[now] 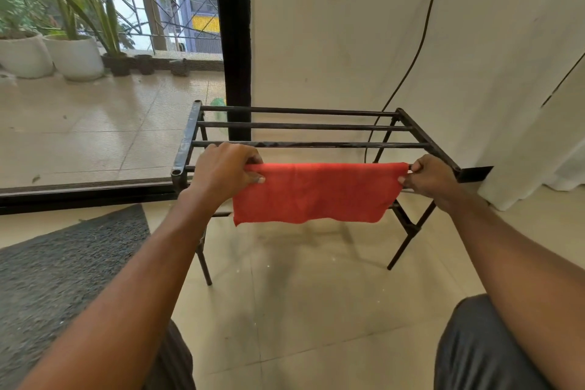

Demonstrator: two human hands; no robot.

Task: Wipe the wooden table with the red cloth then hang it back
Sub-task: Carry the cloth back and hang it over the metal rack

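The red cloth hangs spread flat over the nearest bar of a low black metal rack, its lower edge dangling above the floor. My left hand pinches the cloth's upper left corner at the bar. My right hand pinches the upper right corner. Both arms reach forward from the bottom of the view. No wooden table is in view.
The rack stands on a beige tiled floor against a cream wall, with a black cable running down behind it. A dark doormat lies at left. A black window frame and potted plants sit beyond. My knees show at the bottom.
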